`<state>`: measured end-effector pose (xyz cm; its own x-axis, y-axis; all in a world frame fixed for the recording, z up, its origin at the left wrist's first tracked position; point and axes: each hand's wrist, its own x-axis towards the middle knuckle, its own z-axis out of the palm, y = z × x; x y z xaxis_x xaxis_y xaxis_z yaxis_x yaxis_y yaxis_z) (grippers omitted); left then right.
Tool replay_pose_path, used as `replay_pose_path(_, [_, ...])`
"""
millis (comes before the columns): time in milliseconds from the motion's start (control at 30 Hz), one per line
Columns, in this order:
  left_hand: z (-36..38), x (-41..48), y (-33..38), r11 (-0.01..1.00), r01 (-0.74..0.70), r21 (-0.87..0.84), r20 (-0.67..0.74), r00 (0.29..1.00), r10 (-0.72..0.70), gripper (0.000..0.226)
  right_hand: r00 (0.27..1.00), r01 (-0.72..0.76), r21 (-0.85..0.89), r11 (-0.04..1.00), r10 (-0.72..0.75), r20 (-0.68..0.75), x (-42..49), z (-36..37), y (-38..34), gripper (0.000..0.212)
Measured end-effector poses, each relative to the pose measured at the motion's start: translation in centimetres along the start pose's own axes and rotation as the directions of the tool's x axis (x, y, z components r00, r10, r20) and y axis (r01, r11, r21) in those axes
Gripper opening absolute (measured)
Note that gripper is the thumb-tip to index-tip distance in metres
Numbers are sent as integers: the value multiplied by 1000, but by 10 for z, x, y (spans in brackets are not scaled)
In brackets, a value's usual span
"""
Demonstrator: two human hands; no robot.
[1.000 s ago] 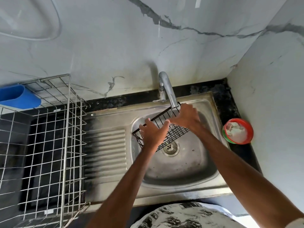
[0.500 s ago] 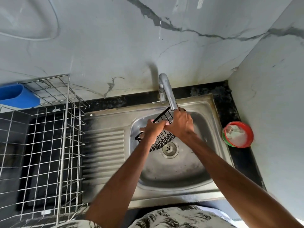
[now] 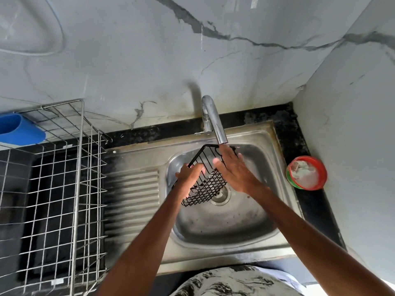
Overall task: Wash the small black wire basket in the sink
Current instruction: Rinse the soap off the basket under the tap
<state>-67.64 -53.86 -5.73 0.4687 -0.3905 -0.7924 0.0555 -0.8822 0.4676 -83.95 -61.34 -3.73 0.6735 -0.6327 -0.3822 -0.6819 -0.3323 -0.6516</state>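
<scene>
Well, the black bench [image 3: 311, 201] runs along a marbled wall and carries everything. On its left part stands a tall silver wire rack [image 3: 77, 189]; through its bars I see only the dark bench below. A blue plastic container [image 3: 20, 130] lies on its side at the far left corner of the rack, its mouth toward the wall; what is inside I cannot tell.

Next to the rack is the steel sink [image 3: 224, 233], with a ribbed draining part on the left and the basin on the right. The drain [image 3: 221, 194] is in the basin floor. A chrome tap [image 3: 213, 120] bends over the far edge of the basin.

The small black wire basket [image 3: 206, 188] is held tilted in the air over the basin, just under the tap spout and above the drain. The left hand [image 3: 189, 176] grips its left rim with curled fingers. The right hand [image 3: 233, 167] is flat, fingers straight and thumb spread, lying against the far right side of the basket near the spout. If water runs, I cannot tell.

On the bench to the right of the sink, near the corner wall, stands a small red and green bowl [image 3: 321, 167] with a white, foamy mass in it.
</scene>
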Motion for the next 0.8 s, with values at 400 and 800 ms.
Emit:
replay_pose_path(400, [-5, 23, -21, 998, -49, 41, -46, 998, 51, 104, 989, 148, 52, 988, -148, 12, 8, 8, -28, 79])
replay_pose_path(800, [-14, -5, -1, 988, 58, -142, 84, 995, -47, 49, 999, 39, 8, 999, -39, 4, 24, -6, -23, 77])
